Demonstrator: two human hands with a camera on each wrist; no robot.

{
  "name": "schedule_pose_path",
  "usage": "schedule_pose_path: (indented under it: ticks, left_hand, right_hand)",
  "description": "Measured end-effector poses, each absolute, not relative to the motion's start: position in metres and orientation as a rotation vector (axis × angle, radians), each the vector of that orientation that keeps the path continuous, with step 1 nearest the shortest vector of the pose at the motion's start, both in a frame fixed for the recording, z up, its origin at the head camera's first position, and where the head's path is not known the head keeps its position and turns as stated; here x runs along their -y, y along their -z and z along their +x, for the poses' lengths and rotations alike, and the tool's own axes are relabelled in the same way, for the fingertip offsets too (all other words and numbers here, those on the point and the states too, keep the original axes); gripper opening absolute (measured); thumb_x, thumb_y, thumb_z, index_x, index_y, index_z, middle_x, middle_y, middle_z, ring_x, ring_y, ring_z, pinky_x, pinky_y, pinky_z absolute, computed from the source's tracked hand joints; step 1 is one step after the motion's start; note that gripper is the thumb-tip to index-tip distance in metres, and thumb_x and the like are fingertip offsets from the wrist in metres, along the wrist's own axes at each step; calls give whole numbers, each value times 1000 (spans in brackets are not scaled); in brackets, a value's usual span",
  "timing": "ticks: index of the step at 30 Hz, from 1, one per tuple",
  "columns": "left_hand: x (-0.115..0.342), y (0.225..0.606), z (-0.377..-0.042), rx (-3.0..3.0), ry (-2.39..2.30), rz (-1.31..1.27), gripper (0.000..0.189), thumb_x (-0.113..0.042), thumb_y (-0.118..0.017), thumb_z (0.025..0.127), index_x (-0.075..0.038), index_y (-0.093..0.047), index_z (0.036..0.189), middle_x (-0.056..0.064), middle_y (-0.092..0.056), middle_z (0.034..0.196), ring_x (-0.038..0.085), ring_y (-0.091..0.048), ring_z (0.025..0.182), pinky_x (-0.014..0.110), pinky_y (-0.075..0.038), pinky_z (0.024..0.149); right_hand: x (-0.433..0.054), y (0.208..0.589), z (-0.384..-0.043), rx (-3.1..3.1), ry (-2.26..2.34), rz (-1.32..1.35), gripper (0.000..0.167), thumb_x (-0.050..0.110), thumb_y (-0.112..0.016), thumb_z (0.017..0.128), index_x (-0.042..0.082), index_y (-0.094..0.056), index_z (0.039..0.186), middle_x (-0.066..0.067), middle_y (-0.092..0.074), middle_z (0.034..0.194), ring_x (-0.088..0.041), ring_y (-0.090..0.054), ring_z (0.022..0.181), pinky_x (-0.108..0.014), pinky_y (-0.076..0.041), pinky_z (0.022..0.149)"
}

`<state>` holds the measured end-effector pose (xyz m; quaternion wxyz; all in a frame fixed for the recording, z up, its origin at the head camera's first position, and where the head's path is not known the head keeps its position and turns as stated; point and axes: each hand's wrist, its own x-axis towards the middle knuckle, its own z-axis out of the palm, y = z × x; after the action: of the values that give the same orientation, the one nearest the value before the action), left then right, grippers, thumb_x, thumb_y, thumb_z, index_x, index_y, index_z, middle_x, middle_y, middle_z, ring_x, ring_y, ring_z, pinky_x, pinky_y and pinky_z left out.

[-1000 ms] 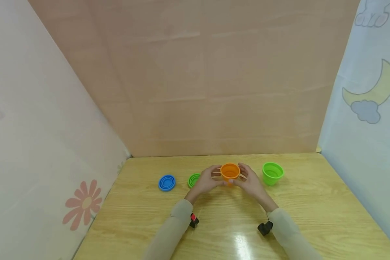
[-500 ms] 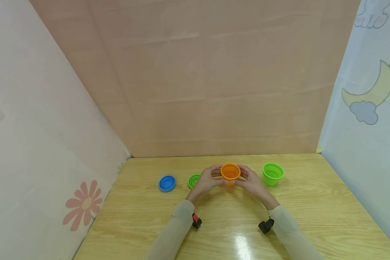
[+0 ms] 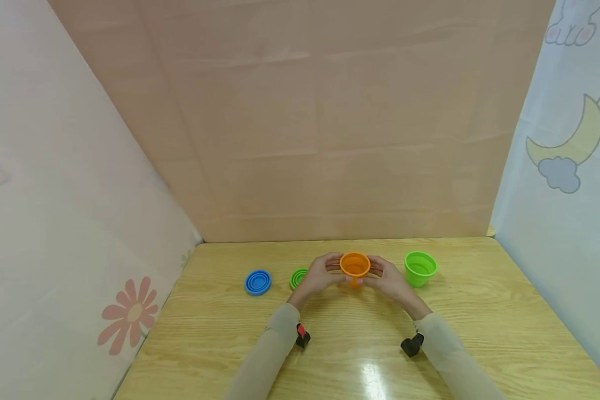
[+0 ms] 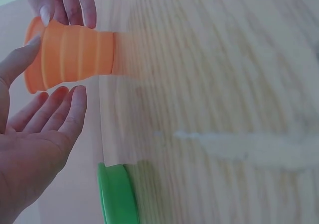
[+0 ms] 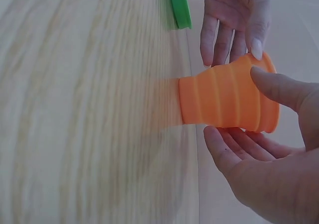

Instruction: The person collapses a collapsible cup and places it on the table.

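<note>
L hand (image 3: pixel 321 276), R hand (image 3: pixel 390 280): fingers gripping orange tapered silicone-like cup (image 3: pixel 355 265), upright on wood-grain tbl (image 3: pixel 340 339); green ribbed round cup (image 3: pixel 420 269) to R.

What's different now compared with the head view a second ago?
On the right hand, the thumb has shifted slightly rightward along the orange cup's front, and the fingers sit slightly lower beside it. Nothing was taken hold of or let go. Cup, left hand, blue disc, green disc and green cup look practically unmoved.
</note>
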<state>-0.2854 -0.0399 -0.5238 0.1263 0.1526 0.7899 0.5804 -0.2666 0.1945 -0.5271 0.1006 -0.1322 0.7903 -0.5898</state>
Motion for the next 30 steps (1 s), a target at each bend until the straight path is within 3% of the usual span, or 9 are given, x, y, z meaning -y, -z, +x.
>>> schedule_pose_path:
  ticks: [12,20,30]
  left_hand:
    - [40,528,-288,-2335,-1635,506,56,-13,-81,93,-14,-61,145,7,-68,142,25,-68,127,40,-59,109]
    - [48,525,-274,-2353,-1557,597,54,-17,-81,94,-17,-62,144,4,-68,141,20,-70,123,34,-61,105]
    - [61,521,-250,-2347,-1530,607,50,-20,-82,94,-20,-64,140,2,-70,137,23,-71,122,30,-63,100]
  right_hand:
    - [-197,529,-266,-2378,1711,-411,69,11,-78,95,-6,-43,153,-33,-52,152,-51,-53,141,-52,-54,113]
    - [-198,533,-251,-2438,1661,-385,67,26,-83,92,2,-53,147,-25,-61,147,-44,-60,136,-48,-59,108]
    - [-191,530,-226,-2416,1712,-422,62,24,-86,89,3,-59,141,-23,-66,140,-41,-66,128,-39,-64,100]
